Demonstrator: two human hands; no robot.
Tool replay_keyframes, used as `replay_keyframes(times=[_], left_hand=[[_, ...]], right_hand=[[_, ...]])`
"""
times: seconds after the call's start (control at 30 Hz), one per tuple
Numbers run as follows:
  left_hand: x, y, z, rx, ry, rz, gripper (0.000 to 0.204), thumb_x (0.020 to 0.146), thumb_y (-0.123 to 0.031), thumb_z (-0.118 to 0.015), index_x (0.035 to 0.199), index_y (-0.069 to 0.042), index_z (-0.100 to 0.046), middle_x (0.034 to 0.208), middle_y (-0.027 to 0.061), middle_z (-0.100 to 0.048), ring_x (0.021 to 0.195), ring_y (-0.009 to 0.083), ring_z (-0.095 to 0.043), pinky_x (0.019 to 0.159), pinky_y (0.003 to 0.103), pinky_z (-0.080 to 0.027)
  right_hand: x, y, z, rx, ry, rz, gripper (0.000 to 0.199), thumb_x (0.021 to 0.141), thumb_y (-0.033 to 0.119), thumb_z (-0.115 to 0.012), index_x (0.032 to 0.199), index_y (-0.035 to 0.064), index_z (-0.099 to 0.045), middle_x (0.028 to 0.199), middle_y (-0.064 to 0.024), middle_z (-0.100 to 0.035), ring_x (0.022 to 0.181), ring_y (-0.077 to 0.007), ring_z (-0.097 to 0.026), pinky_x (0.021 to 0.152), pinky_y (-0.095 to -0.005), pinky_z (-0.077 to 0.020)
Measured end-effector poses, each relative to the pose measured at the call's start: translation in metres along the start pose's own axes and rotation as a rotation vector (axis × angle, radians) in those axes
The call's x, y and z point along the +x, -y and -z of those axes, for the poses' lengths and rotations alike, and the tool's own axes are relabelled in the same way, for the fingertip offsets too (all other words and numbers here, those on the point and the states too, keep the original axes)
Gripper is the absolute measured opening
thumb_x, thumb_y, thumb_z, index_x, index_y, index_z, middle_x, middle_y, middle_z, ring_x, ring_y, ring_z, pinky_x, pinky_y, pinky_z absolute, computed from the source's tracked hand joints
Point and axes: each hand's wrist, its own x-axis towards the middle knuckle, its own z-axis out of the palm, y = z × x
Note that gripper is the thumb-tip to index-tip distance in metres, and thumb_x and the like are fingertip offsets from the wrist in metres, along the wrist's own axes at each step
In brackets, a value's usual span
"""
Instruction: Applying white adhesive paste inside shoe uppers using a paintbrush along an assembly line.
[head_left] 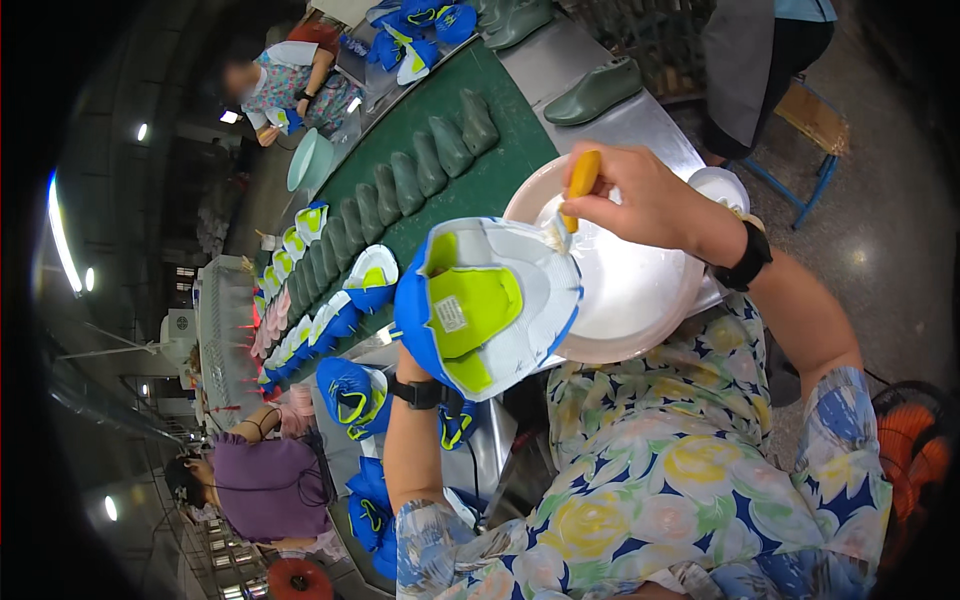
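Observation:
My right hand is closed around the yellow handle of a small brush. Its pale bristles touch the upper right edge of a blue shoe upper, which has a white underside and a lime-green lining. From below and behind, my left hand holds that upper up; most of its fingers are hidden by it. Under my right hand sits a wide pale basin with white inside, partly covered by the upper.
A green conveyor belt carries a row of dark green shoe lasts and several blue uppers. More uppers lie left of my arm. One last rests on the metal table. Co-workers sit beyond the belt; a stool stands right.

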Motion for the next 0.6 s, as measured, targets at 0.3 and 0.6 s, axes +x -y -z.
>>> replay_keyframes(times=[0.3, 0.6], left_hand=[[-0.005, 0.032, -0.017, 0.11, -0.211, -0.448, 0.057, 0.105, -0.04, -0.039, 0.152, -0.008, -0.032, 0.148, 0.0138, -0.045, 0.127, 0.031, -0.054, 0.107, 0.047, -0.045], [0.014, 0.046, 0.007, 0.864, -0.43, -0.639, 0.047, 0.102, -0.026, -0.049, 0.142, -0.003, -0.044, 0.137, 0.016, -0.054, 0.121, 0.0255, -0.058, 0.101, 0.043, -0.05]], right_hand=[[-0.026, 0.016, -0.028, 0.146, -0.202, -0.29, 0.027, 0.086, 0.018, -0.072, 0.092, -0.0041, -0.058, 0.075, -0.0149, -0.069, 0.066, -0.0208, -0.069, 0.062, -0.0299, -0.0527], [-0.042, 0.006, -0.059, 0.351, -0.279, -0.346, 0.03, 0.087, 0.019, -0.072, 0.094, -0.0064, -0.059, 0.077, -0.015, -0.069, 0.068, -0.0182, -0.069, 0.062, -0.0299, -0.0529]])
